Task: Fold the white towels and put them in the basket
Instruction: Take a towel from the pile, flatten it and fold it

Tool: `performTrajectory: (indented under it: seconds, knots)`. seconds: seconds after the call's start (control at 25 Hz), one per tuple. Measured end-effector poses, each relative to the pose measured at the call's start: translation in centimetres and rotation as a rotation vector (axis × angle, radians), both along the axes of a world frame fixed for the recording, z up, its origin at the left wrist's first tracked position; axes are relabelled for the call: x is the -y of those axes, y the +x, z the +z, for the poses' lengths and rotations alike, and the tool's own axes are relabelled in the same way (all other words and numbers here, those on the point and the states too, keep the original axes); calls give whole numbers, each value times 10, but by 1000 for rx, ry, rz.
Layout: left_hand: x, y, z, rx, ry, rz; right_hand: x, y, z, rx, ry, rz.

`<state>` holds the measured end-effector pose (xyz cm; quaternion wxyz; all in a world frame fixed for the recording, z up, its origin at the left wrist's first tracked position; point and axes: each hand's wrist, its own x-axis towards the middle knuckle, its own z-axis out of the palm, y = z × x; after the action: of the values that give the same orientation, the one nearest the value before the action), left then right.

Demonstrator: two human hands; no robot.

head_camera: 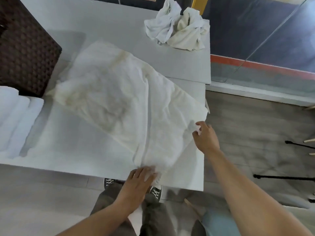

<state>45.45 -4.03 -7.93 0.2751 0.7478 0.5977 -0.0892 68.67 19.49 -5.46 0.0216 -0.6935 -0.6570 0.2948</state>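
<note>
White table (71, 150), dark woven basket (25, 48) contents hidden, spread towel (119, 99)

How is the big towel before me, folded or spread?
Spread: the towel lies open, wrinkled, on the table; left hand and right hand at its near edge.

The left hand (139, 181) lies flat, fingers straight, pressing the towel (119, 99). The right hand (206, 138) reaches out, fingers curled, pinching its edge.
</note>
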Motion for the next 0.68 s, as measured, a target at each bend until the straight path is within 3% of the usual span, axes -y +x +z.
performTrajectory:
  seconds: [0.08,0.2,0.32,0.48,0.68]
  knots:
    - [3,14,-5,-47,4,35,-28,8,-9,51,41,17]
    - [2,22,-14,-88,106,84,-56,8,-25,310,110,210]
    - [4,22,-18,-81,161,109,-65,2,-40,399,138,295]
    - [2,28,-10,34,268,233,-59,1,-47,382,232,155]
    - [15,33,15,210,87,235,-31,29,-54,121,175,-130]
